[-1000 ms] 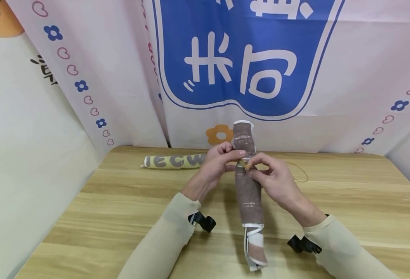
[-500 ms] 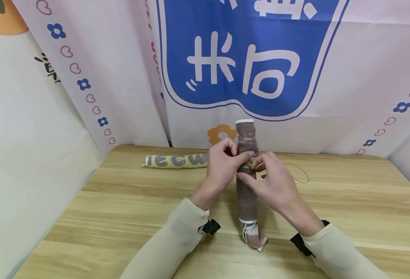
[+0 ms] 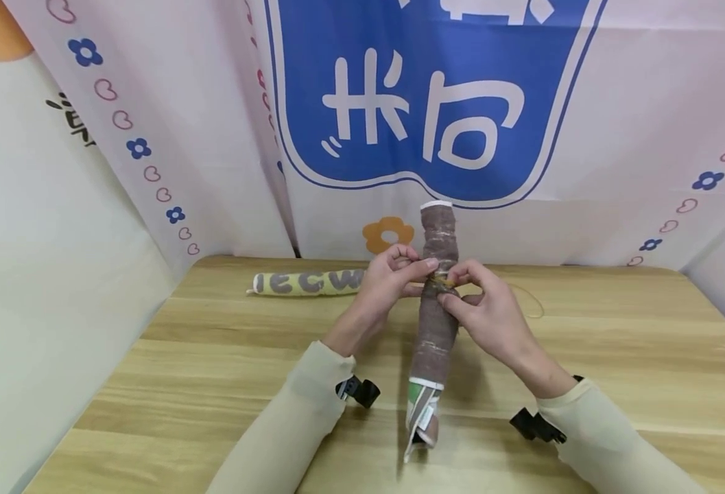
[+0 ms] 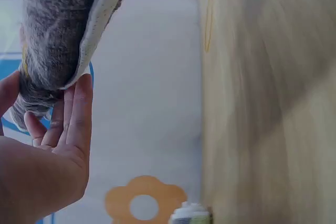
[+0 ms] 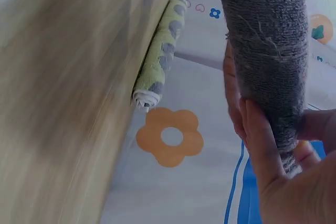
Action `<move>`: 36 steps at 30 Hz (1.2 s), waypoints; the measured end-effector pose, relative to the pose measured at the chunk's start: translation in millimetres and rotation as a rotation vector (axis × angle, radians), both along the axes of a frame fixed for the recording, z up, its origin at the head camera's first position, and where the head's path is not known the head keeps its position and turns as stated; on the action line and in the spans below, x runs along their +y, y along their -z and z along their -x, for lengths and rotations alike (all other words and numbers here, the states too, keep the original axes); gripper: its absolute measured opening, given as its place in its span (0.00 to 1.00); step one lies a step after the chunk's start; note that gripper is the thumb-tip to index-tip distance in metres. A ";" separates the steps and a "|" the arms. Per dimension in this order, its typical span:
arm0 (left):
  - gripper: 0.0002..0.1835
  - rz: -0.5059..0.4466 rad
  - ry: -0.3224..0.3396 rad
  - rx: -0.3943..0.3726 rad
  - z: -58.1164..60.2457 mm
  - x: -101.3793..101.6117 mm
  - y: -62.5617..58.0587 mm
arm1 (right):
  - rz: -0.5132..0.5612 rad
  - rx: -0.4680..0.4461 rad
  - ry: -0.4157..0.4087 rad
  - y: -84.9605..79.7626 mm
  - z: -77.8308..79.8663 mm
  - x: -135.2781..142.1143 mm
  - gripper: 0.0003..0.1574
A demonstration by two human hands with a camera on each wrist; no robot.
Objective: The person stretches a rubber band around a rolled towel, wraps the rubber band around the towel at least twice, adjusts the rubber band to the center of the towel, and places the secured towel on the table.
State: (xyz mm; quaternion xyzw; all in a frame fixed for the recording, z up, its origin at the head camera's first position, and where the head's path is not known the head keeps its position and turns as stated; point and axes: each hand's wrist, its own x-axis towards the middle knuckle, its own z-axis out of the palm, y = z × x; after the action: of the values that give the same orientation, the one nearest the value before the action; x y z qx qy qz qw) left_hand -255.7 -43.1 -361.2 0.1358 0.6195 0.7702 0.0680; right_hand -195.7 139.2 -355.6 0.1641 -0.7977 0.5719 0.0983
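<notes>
A rolled brown towel (image 3: 433,350) is held up at a slant above the table, its middle squeezed narrow by a yellow rubber band (image 3: 441,281). My left hand (image 3: 387,285) grips the roll from the left, thumb on top near the band. From the right, my right hand (image 3: 492,312) pinches at the band and the roll with thumb and fingers. At the lower end a loose flap hangs out, showing white, green and brown cloth. In the left wrist view, fingers (image 4: 79,111) support the roll's underside. The right wrist view shows the roll's grey-brown pile (image 5: 268,40).
Behind my left hand, a yellow-green rolled towel (image 3: 306,283) with grey letters lies on the wooden table (image 3: 214,384). A loose rubber band (image 4: 205,35) lies toward the back right. A printed cloth backdrop (image 3: 226,171) rises behind the table's far edge.
The towel's lower end has swung left and its flap has turned, now showing green. My hands drew closer together half a second ago and have since moved slightly apart, still at the band.
</notes>
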 end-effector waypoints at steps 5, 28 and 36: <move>0.16 0.009 -0.043 -0.030 1.8 -0.9 1.1 | -0.027 0.013 -0.042 1.3 0.3 -2.9 0.11; 0.12 0.010 -0.108 0.122 -5.7 6.7 1.0 | -0.155 0.029 0.126 1.2 -1.3 -3.3 0.15; 0.14 0.029 -0.064 0.012 1.4 2.5 4.3 | -0.007 -0.008 -0.007 4.2 3.0 -2.4 0.12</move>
State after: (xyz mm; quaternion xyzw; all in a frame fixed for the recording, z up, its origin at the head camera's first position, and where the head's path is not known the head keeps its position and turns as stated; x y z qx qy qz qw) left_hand -257.1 -40.6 -365.5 0.1195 0.6352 0.7619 0.0413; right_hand -198.6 136.7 -359.8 0.1650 -0.7996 0.5699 0.0928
